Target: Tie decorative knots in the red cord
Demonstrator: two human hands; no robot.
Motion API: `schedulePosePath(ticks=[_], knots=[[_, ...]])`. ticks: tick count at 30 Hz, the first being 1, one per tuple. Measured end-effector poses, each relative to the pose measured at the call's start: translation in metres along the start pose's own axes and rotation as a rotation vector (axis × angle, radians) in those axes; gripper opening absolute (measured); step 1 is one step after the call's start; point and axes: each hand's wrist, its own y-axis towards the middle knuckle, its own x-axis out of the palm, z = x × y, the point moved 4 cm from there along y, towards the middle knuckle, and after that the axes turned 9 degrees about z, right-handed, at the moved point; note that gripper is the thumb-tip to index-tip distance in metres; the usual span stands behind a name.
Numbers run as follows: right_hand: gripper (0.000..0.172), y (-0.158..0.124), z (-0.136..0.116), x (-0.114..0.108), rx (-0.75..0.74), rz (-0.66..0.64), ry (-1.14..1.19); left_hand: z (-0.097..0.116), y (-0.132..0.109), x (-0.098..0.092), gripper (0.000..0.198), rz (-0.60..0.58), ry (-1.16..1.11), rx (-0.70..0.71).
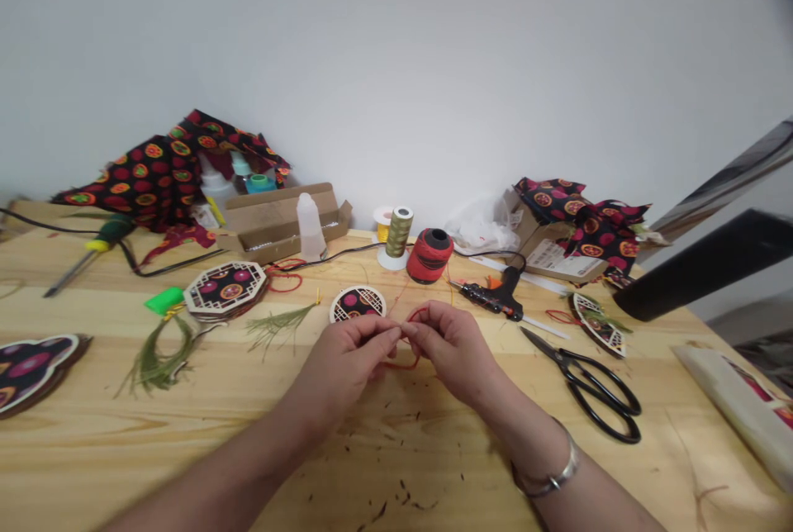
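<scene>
My left hand (363, 350) and my right hand (447, 348) meet above the middle of the wooden table. Thumbs and forefingers of both are pinched on a thin red cord (405, 364), which loops below and behind the fingertips. Just behind my left hand lies a round ornament (358, 301) with a pale cut-out frame over dark patterned fabric, its lower edge hidden by my fingers. Farther back stand a red spool of thread (430, 255) and an olive-green thread spool (400, 233). A silver bracelet circles my right wrist.
Black scissors (586, 383) and a glue gun (496, 296) lie at right. To the left are an octagonal ornament (226, 291), a green tassel (162, 353) and a screwdriver (90, 253). An open cardboard box (278, 225) and white bottle (310, 228) stand behind.
</scene>
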Motion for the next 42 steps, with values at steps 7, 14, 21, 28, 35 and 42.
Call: schedulePosePath(ticks=[7, 14, 21, 28, 35, 42], knots=[[0.014, 0.0, -0.004, 0.0, 0.107, -0.021, 0.066, -0.012, 0.005, 0.002, 0.016, -0.06, -0.309, -0.199], [0.018, -0.001, -0.005, 0.0, 0.175, -0.069, 0.154, -0.013, 0.004, 0.004, 0.011, -0.111, -0.42, -0.354], [0.017, -0.002, -0.006, -0.001, 0.175, -0.071, 0.103, -0.015, 0.005, 0.002, 0.011, -0.1, -0.398, -0.349], [0.014, -0.001, -0.007, -0.001, 0.138, -0.05, 0.04, -0.005, 0.002, -0.002, 0.016, 0.034, -0.051, -0.121], [0.015, 0.0, -0.007, -0.003, 0.125, -0.036, 0.02, -0.009, 0.005, -0.002, 0.018, 0.004, -0.107, -0.115], [0.018, 0.002, -0.017, 0.001, 0.132, -0.033, 0.064, -0.007, 0.006, -0.003, 0.018, -0.069, -0.33, -0.198]])
